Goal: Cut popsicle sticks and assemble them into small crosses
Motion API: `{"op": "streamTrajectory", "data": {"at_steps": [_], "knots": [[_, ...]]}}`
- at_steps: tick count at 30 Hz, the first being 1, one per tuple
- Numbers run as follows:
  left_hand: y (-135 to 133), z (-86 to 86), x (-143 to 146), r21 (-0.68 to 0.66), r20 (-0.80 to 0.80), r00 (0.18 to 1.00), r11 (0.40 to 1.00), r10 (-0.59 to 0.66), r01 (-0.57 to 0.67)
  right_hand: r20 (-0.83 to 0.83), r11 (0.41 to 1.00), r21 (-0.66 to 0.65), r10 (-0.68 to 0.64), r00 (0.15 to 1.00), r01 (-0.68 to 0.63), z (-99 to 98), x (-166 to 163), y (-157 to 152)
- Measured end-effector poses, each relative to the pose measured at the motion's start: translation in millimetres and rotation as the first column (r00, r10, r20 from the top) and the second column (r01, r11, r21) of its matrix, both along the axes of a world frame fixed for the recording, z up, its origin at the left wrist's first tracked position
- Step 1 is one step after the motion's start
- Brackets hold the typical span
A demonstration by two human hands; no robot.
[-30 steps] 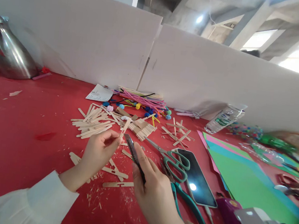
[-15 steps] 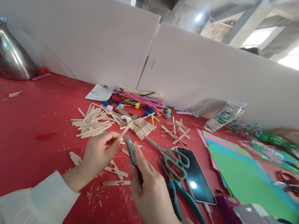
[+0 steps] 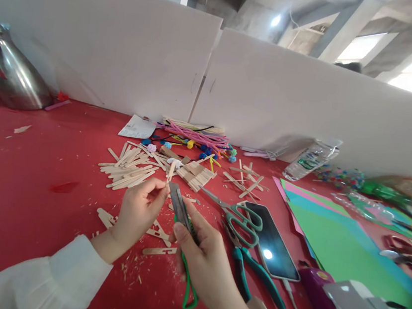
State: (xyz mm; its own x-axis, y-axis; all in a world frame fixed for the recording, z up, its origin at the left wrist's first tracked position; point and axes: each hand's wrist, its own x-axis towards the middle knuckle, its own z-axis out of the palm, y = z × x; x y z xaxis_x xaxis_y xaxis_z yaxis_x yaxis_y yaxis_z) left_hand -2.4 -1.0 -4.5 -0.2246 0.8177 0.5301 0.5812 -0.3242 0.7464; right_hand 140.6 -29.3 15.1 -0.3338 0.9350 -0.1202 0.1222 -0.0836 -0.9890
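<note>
My left hand (image 3: 143, 207) pinches a wooden craft stick (image 3: 171, 170), which points up and away from me. My right hand (image 3: 199, 254) is wrapped round a green-handled utility knife (image 3: 180, 209), its blade out and close to the stick; whether blade and stick touch I cannot tell. Below the hands lie notched craft sticks (image 3: 159, 251) among wood shavings. Behind them a heap of plain craft sticks (image 3: 129, 167) spreads out, and a flat row of sticks (image 3: 196, 174) sits to its right.
Right of my hands lie green-handled scissors (image 3: 244, 224), teal-handled pliers (image 3: 260, 276) and a phone (image 3: 273, 243). Farther right are coloured paper sheets (image 3: 338, 236) and a purple power strip (image 3: 323, 304). Pipe cleaners (image 3: 196, 136), a plastic bottle (image 3: 310, 160) and a steel jug (image 3: 17, 71) stand or lie by the white partition.
The stick in my left hand has turned more upright. My right hand has rolled the knife, so its green handle now shows below the palm.
</note>
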Motion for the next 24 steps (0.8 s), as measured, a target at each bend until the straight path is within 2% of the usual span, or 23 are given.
{"op": "streamTrajectory", "data": {"at_steps": [3, 6, 8, 10, 12, 14, 17, 19, 24], "knots": [[1, -1.2, 0, -0.022, 0.037, 0.999, 1.0, -0.007, 0.008, -0.158, 0.99, -0.135, 0.008, 0.987, -0.029, 4.5, -1, 2], [3, -2.4, 0, -0.046, 0.114, 0.993, 0.998, -0.031, 0.036, -0.209, 0.982, -0.178, 0.027, 0.978, -0.065, 4.4, 2, 5], [3, -3.3, 0, -0.078, 0.185, 0.98, 0.994, -0.067, 0.082, -0.111, 0.997, -0.07, 0.027, 0.993, -0.034, 2.6, 5, 6], [4, -4.5, 0, -0.114, 0.255, 0.962, 0.984, -0.101, 0.133, 0.078, 0.985, 0.17, -0.021, 0.997, 0.008, 0.7, 9, 6], [4, -6.0, 0, -0.134, 0.296, 0.949, 0.978, -0.112, 0.157, 0.264, 0.912, 0.411, -0.111, 0.958, -0.008, -0.7, 13, 6], [4, -7.1, -1, -0.132, 0.305, 0.946, 0.979, -0.111, 0.158, 0.386, 0.832, 0.551, -0.185, 0.904, -0.065, -1.4, 14, 6], [4, -6.6, -2, -0.129, 0.302, 0.948, 0.98, -0.104, 0.148, 0.456, 0.75, 0.651, -0.263, 0.85, -0.117, -2.3, 14, 6], [3, -4.4, -1, -0.136, 0.287, 0.953, 0.981, -0.095, 0.139, 0.472, 0.718, 0.682, -0.29, 0.833, -0.136, -3.3, 13, 6], [2, -0.1, 0, -0.147, 0.223, 0.971, 0.982, -0.082, 0.116, 0.502, 0.693, 0.702, -0.319, 0.804, -0.164, -6.0, 13, 6]]}}
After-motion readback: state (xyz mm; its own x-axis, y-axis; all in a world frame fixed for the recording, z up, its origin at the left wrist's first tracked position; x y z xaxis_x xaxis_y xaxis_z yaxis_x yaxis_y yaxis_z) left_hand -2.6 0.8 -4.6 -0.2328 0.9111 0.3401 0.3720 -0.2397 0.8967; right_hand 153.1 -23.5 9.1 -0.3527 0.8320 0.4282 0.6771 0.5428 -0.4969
